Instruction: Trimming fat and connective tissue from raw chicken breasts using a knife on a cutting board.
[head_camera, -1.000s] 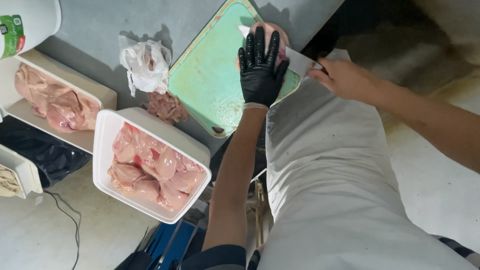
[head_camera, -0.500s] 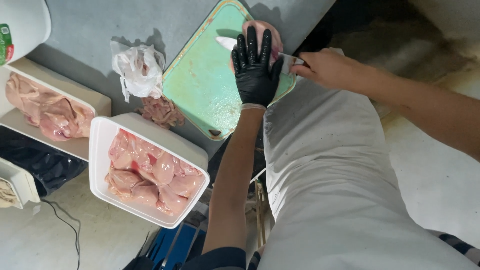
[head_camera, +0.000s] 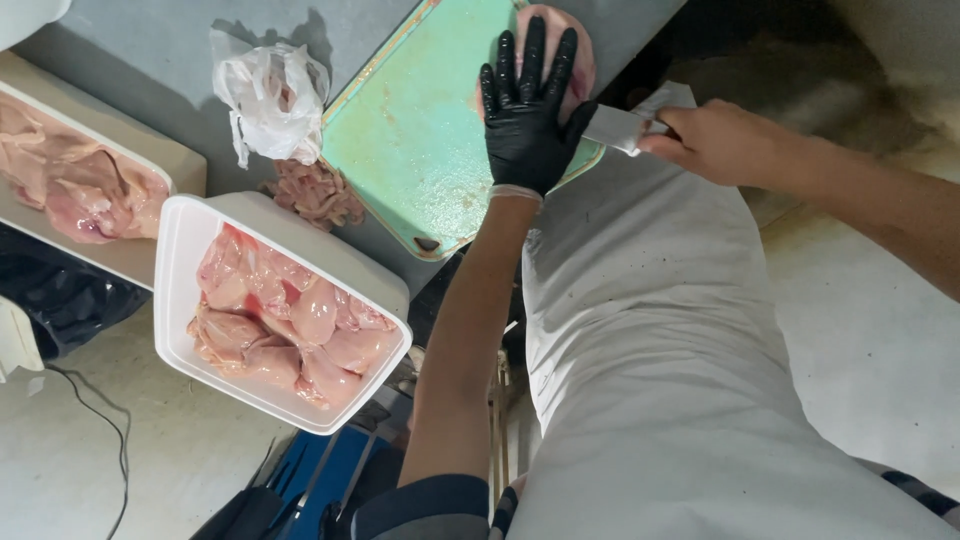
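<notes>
**Gloved hand pins chicken while the knife comes in from the side**

A pale pink chicken piece (head_camera: 570, 45) lies at the far right corner of the green cutting board (head_camera: 420, 140), partly over its edge and mostly covered. The left hand (head_camera: 527, 110), in a black glove, lies flat on the meat with fingers spread and pointing to twelve o'clock. It grips nothing and presses down, probably to keep the slippery piece from sliding. At three o'clock from the glove, the bare right hand (head_camera: 725, 140) is closed round the handle of a knife (head_camera: 618, 128), whose blade lies nearly level and points toward nine o'clock, its tip hidden at the heel of the glove. The flat palm looks meant to keep the fingers above a blade entering from the side.

At nine o'clock from the board, a crumpled clear plastic bag (head_camera: 270, 95) sits on the grey table (head_camera: 130, 55), and a small heap of trimmings (head_camera: 318, 192) lies just off the board's left edge, close enough for scraps to be swept aside. At seven o'clock from the board, a white tub (head_camera: 180, 290) holds more raw chicken, and a second, beige tub (head_camera: 150, 255) of meat sits at the left edge of the picture. A white apron (head_camera: 660, 350) fills the lower right.
</notes>
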